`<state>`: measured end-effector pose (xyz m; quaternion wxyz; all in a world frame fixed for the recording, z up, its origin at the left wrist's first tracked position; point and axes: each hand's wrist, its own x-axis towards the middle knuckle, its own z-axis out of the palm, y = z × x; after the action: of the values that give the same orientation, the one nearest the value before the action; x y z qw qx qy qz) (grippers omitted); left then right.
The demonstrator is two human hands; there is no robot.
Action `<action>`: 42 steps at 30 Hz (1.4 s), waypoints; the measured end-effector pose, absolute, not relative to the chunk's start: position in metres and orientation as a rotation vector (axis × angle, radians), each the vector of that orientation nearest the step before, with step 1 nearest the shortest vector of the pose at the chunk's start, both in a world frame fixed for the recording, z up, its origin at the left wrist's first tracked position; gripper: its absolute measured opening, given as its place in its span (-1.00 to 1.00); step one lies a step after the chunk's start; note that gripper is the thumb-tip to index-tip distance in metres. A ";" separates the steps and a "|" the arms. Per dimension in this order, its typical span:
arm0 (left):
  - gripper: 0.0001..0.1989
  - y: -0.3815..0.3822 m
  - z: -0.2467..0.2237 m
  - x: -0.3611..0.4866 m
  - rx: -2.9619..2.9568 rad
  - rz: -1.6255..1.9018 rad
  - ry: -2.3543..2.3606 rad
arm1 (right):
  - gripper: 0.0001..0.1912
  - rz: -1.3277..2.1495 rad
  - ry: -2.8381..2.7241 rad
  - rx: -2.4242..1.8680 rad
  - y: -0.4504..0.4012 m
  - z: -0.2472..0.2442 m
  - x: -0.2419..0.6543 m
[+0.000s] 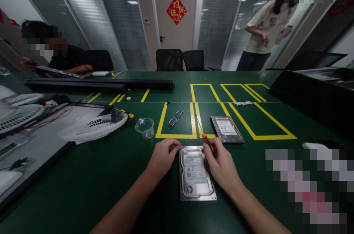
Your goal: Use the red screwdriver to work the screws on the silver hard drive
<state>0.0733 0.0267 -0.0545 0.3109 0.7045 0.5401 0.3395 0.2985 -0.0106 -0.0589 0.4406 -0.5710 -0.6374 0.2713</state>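
The view is mostly filled by a green counter point(116, 189), on which yellow tape point(177, 136) is laid in oblong outlines. Beyond its far edge, a standing person point(272, 27) in a pale top is seen toward the right, and a seated person point(73, 57) in black is seen near the far left corner. The left edge is taken up by a grey panel point(49, 153) with a black border, and the right edge by a large black panel point(312, 105). Two long black bars point(74, 86) are set near the far edge, left of the middle. A white grille point(91, 129) is rested partly over the grey panel.

Near the middle of the near edge, a silver hard drive point(193, 184) is laid flat, label up, between the two hands. By the left hand point(164, 156), with fingers drawn together, the drive's far left corner is met; whether it is gripped cannot be told. By the right hand point(222, 162), at the drive's far right corner, a screwdriver point(204, 137) is gripped by its orange and black handle, its shaft pointed toward the far edge. A second drive point(227, 129) is placed just beyond that hand, to the right. A clear plastic cup point(145, 128) is stood farther left.
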 end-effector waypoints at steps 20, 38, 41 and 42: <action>-0.87 0.027 -0.060 0.069 1.607 0.738 1.347 | -0.65 0.806 -1.556 -1.518 -0.011 -0.063 0.307; -0.92 0.039 -0.052 0.066 1.543 0.598 1.355 | -0.66 0.801 -1.579 -1.497 -0.009 -0.068 0.307; -0.92 0.045 -0.049 0.065 1.524 0.539 1.347 | -0.66 0.801 -1.583 -1.499 -0.008 -0.069 0.307; -0.92 0.047 -0.047 0.065 1.518 0.520 1.340 | -0.66 0.801 -1.583 -1.501 -0.008 -0.069 0.307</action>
<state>0.0649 0.0467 -0.0473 0.5014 0.6283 0.5546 0.2152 0.3067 -0.0075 -0.0691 0.3977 -0.5926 -0.6251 0.3162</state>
